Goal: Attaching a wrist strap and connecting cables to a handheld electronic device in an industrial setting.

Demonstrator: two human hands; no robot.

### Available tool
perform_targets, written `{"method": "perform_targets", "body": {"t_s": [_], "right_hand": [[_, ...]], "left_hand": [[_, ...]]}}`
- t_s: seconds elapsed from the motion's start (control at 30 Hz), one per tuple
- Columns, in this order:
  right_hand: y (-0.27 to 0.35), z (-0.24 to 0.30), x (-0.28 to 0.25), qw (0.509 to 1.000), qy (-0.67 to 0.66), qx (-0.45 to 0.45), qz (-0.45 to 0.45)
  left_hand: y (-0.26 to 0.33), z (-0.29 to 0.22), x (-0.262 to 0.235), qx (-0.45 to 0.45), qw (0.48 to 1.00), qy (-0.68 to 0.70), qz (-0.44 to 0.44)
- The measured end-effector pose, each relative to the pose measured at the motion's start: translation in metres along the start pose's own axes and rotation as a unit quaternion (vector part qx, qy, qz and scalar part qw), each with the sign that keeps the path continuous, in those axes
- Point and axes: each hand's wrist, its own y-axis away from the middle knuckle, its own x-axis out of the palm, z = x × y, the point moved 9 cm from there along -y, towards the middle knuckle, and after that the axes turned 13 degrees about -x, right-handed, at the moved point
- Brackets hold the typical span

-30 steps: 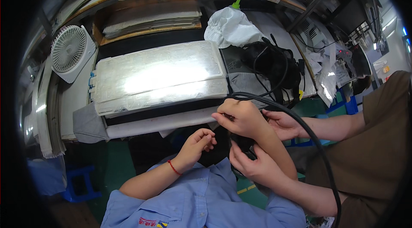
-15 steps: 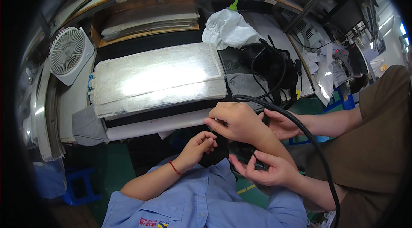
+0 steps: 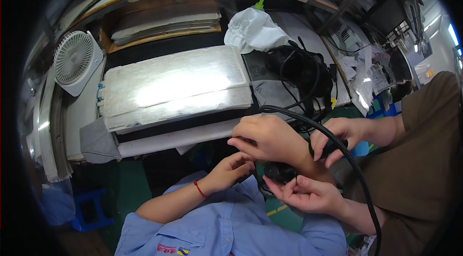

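Note:
My right hand [image 3: 265, 135] is held out over the near edge of the bench, its fingers curled in with nothing seen in them. Lower down, my left hand [image 3: 232, 168], a red cord bracelet [image 3: 198, 188] at its wrist, has loosely bent, parted fingers close to a small black device [image 3: 279, 171] below my right wrist. A co-worker's lower hand [image 3: 313, 195] supports that device from beneath. The co-worker's upper hand [image 3: 335, 138] pinches a black piece beside my right forearm. A thick black cable [image 3: 337, 142] arcs across in front of these hands.
Clear plastic trays [image 3: 173, 82] lie stacked on the bench. A white fan [image 3: 77, 60] stands at left. Behind are a white cloth cap [image 3: 255, 29], a green-nozzled bottle [image 3: 261, 1] and a black bag with cables [image 3: 301, 70]. A blue stool [image 3: 91, 210] is below left.
My left hand has moved right and up toward the black device. The co-worker's upper hand has shifted right along my forearm; their lower hand has moved slightly right. My right hand stays nearly still.

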Motion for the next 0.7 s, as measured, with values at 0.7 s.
{"method": "perform_targets", "body": {"t_s": [0.7], "right_hand": [[0.009, -0.009, -0.021, 0.972, -0.213, -0.010, -0.099]], "left_hand": [[-0.009, 0.007, 0.001, -0.017, 1.000, -0.024, 0.008]]}}
